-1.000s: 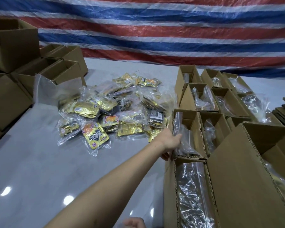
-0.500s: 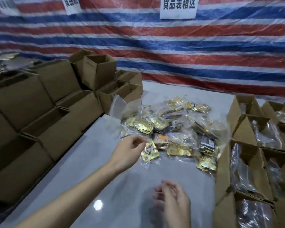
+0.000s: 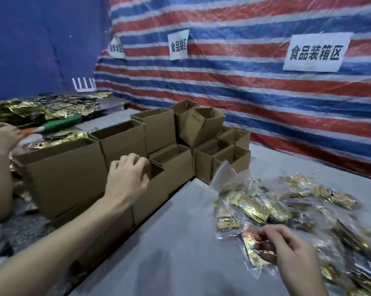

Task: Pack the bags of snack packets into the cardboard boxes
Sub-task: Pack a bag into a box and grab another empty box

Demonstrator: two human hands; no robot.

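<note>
While plenty of bags [image 3: 287,208] lie heaped at four o'clock on the counter [image 3: 180,253], the left hand [image 3: 126,180] curls its fingers over an empty box [image 3: 158,189] at nine; the right hand [image 3: 287,251] pinches one bag. Packing looks far from finished.

Person's wearing no sleeves or gloves here: left hand [image 3: 126,180] and right hand [image 3: 287,251] are showing bare, forearms too.
</note>
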